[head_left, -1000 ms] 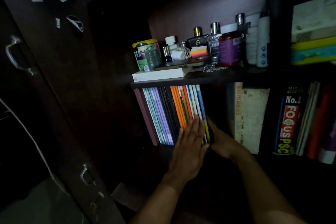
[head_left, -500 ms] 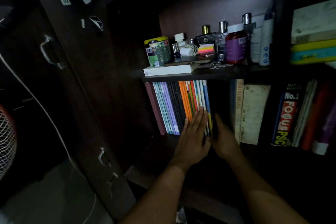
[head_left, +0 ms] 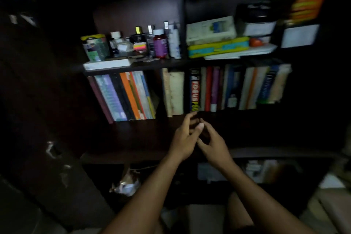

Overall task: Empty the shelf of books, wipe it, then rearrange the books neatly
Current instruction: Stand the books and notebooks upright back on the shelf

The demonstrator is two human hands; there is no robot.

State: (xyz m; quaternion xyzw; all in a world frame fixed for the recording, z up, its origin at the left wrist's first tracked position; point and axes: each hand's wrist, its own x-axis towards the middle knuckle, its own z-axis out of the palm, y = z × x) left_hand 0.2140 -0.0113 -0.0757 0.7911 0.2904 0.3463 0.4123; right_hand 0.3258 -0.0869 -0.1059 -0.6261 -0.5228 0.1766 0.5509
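A row of thin colourful books [head_left: 125,97] leans left in the left compartment of the dark shelf [head_left: 133,135]. Right of a gap stand two thick pale books [head_left: 173,93], and past a divider several more upright books [head_left: 237,87]. My left hand [head_left: 184,138] and my right hand [head_left: 213,144] hover close together in front of the shelf board, below the pale books, their fingertips touching each other. Both have loosely bent fingers, and I see nothing in either. The view is dim and blurred.
The shelf above carries bottles and jars [head_left: 160,43], a white box [head_left: 108,63] and flat stacked boxes [head_left: 218,47]. A dark metal cabinet [head_left: 47,138] stands at the left. A crumpled pale thing [head_left: 126,186] lies on the lower shelf.
Both hands have pulled back from the leaning thin books and moved right and down, meeting in front of the shelf. My view has swung to the right.
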